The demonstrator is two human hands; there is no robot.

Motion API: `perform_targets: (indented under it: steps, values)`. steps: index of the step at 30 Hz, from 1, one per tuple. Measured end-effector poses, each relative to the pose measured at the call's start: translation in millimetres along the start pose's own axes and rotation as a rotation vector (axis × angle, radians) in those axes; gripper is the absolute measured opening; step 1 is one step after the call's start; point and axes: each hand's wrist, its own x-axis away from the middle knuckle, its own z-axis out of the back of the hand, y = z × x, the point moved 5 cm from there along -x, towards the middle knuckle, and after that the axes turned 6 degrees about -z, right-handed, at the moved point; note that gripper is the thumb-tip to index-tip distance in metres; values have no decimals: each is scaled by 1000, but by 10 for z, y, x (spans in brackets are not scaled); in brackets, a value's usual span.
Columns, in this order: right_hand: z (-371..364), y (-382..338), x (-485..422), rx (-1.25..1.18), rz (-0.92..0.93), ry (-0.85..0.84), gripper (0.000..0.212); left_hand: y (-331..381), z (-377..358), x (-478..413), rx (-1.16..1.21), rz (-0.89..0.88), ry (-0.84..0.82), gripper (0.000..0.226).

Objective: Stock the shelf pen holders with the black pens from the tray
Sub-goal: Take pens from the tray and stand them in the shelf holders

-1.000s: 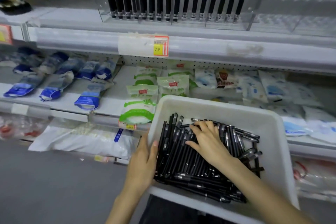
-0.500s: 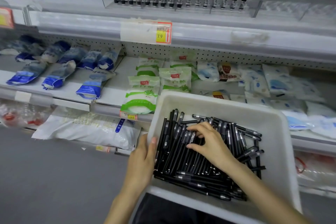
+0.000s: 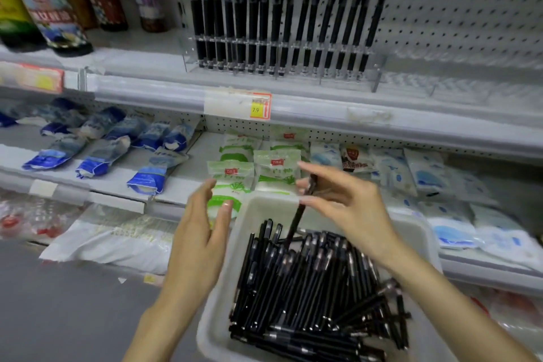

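While my right hand point(image 3: 349, 209) pinches one black pen point(image 3: 298, 217) in its fingers point(image 3: 316, 170) above the tray point(image 3: 219, 311), green packets point(image 3: 232, 179) lie just behind and the pen holder point(image 3: 377, 67) stands higher up; my left hand point(image 3: 199, 238), fingers loosely spread, has left the tray's rim.

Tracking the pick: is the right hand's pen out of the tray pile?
Lifted, nearly upright: the right hand pinches the pen near its top above the tray. Whether its tip touches the pile, cannot tell.
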Motion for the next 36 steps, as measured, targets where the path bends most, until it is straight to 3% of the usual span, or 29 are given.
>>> perform_targets:
  steps: [3,6,11,16,25,36]
  values:
    - [424,-784,-380,-31,217,119,49,468,213,-517,-66,-190,104,56]
    - [765,-1367,-772,-19,383,246,40,832,235,-962,-187,-384,102,52]
    - [1101,-1788,-1375,98,487,388,36,1078,16,-1567,-497,-642,97,55]
    - [1139,-1666,-1813,173,410,420,35,938,-230,-1827,-636,-668,40,57]
    - [1065,-1405,-2033,180,327,424,32,850,-283,-1899,-562,-684,60,60]
    - [871,-1452,-2121,526,370,402,32,838,-308,-1919,-504,-697,80,60]
